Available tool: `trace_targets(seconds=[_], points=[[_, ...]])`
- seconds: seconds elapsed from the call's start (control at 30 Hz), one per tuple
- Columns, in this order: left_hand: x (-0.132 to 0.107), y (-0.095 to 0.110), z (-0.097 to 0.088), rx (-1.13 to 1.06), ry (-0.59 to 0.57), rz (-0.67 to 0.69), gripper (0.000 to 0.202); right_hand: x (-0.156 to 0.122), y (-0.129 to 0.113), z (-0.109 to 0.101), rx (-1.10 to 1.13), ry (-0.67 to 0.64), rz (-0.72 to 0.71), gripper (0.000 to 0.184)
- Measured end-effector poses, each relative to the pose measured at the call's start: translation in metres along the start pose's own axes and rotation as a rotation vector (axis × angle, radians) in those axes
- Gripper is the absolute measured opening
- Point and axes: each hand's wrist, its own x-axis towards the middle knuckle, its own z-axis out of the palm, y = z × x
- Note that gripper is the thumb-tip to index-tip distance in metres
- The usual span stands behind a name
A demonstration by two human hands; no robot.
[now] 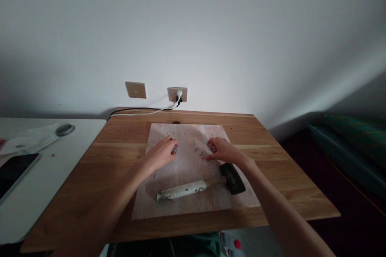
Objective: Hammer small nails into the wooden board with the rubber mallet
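Head view: left hand (161, 153) at frame centre, fingers curled on small metal nails (174, 149), apparently pinching them. Right hand (223, 150) just right of centre, fingers bent over more nails (199, 152); whether gripping, cannot tell. Both on a thin pale sheet (181, 200), slightly wrinkled. Below the hands, a hammer (199, 185): black blocky head, worn whitish handle. Underneath, a wooden table (286, 184) with visible grain. Behind, a plain white wall (211, 28), a socket (177, 94) with white cable.
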Motion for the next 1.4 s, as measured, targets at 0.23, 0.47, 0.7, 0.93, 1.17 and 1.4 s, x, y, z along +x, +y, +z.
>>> trace_targets(seconds=[0.23,0.47,0.7,0.93,1.17,1.4], points=[[0.027,0.023,0.012,-0.085,0.005,0.14,0.029,0.015,-0.031,0.006,0.015,-0.005,-0.049,0.035],[0.027,0.02,0.017,-0.159,0.077,0.149,0.041,0.022,-0.04,0.005,0.044,0.08,-0.07,0.039],[0.023,0.019,0.018,-0.117,0.076,0.114,0.022,0.032,-0.05,0.007,0.07,-0.001,-0.167,0.031],[-0.016,-0.003,0.016,-0.105,0.217,0.135,0.022,-0.009,-0.022,-0.003,0.186,0.137,-0.183,0.05],[-0.15,-0.043,0.04,-0.05,0.534,-0.063,0.029,-0.112,0.053,0.025,0.185,0.596,0.228,0.046],[-0.21,-0.018,0.074,-0.097,0.531,-0.183,0.044,-0.141,0.049,0.073,0.278,0.629,0.372,0.055]])
